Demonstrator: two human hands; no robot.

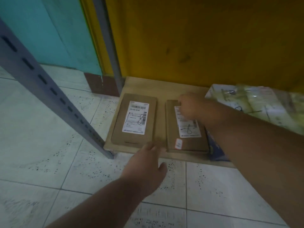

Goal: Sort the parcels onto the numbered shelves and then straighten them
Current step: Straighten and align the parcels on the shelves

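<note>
**Two flat parcels on the lowest shelf**

Right hand (190, 107) pressing on the right flat brown cardboard parcel (185, 142), grip unclear. Left hand (146, 163) open, fingertips near the left flat brown cardboard parcel (133, 119). Both lying side by side, apart, on the pale wooden shelf board (164, 89).

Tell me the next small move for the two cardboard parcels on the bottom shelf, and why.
Probably nudge the right parcel square. It sits slightly askew beside the left parcel, with a gap between them. The right hand already rests on its far end, and the left hand is at the shelf board's front edge, so both can align it.
</note>
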